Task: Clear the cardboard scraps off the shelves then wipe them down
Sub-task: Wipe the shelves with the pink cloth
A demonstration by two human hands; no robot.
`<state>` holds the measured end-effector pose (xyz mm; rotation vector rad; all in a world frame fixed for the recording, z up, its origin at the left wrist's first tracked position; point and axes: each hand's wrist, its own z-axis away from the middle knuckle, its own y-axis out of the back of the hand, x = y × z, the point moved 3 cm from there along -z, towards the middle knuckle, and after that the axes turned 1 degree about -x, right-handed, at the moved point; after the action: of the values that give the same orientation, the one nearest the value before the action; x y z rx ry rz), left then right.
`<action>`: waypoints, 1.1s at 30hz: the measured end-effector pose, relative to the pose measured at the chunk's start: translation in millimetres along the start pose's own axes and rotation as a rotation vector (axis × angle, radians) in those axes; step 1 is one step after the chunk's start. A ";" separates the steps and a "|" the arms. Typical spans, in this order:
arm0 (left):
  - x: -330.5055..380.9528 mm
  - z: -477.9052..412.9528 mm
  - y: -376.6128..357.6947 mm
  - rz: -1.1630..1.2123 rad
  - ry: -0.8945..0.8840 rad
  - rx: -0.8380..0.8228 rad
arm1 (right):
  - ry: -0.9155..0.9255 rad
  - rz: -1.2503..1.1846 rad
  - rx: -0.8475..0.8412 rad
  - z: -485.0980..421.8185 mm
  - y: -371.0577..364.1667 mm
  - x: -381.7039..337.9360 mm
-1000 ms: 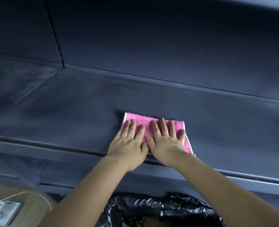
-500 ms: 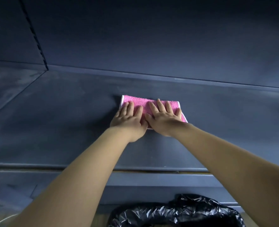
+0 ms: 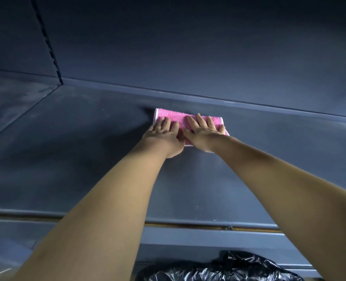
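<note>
A folded pink cloth (image 3: 180, 118) with a white edge lies flat on the dark grey shelf (image 3: 87, 155), close to the shelf's back wall. My left hand (image 3: 164, 134) presses on the cloth's left half with straight fingers. My right hand (image 3: 204, 132) presses beside it on the right half, fingers spread flat. Both arms reach far forward over the shelf. No cardboard scraps show on the shelf surface.
The shelf's back panel (image 3: 188, 47) rises just beyond the cloth. A slotted upright (image 3: 50, 47) divides the back at the left. The shelf's front lip (image 3: 188, 224) runs across below my arms. A black rubbish bag (image 3: 218, 270) sits on the floor beneath.
Both hands have slid the pink cloth from the shelf's front edge away from me to near the back wall. My arms are stretched out further.
</note>
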<state>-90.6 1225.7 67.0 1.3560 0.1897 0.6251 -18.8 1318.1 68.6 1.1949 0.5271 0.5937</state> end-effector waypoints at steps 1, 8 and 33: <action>0.3 -0.5 0.2 -0.002 0.006 -0.003 | 0.000 0.000 0.003 -0.7 -0.1 0.0; 1.1 11.8 -1.6 0.015 0.005 0.005 | -0.008 -0.005 0.007 11.9 -3.2 -4.4; -158.2 172.1 2.3 -0.123 0.189 -0.029 | 0.280 0.019 -0.016 105.7 -50.0 -197.8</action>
<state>-139.8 997.3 72.8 1.2470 0.4115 0.6494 -87.0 1098.8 63.8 1.1082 0.7462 0.7855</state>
